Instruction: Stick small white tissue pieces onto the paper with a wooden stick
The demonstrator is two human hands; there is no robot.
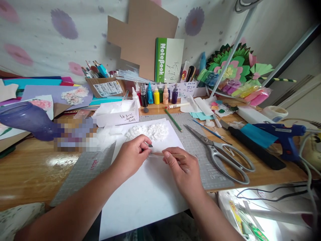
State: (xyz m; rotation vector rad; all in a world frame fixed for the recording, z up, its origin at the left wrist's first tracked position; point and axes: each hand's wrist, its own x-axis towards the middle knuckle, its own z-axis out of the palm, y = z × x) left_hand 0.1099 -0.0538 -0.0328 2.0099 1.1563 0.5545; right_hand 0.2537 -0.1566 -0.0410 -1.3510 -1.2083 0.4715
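A white sheet of paper (140, 197) lies on the grey cutting mat, with fluffy white ruffled pieces (157, 131) near its far edge. Over the sheet, my left hand (134, 154) has its fingers pinched around a small dark-tipped item, too small to name. My right hand (182, 167) grips a thin wooden stick (178, 156), whose tip points left to the fingertips of my left hand. Whatever lies between the two is too small to make out.
Silver scissors (218, 149), a green pencil (173, 120) and a black-handled knife (258, 147) lie right of the paper. A blue glue gun (288, 137) is further right. Paint bottles (156, 95) and a white box (116, 117) stand behind.
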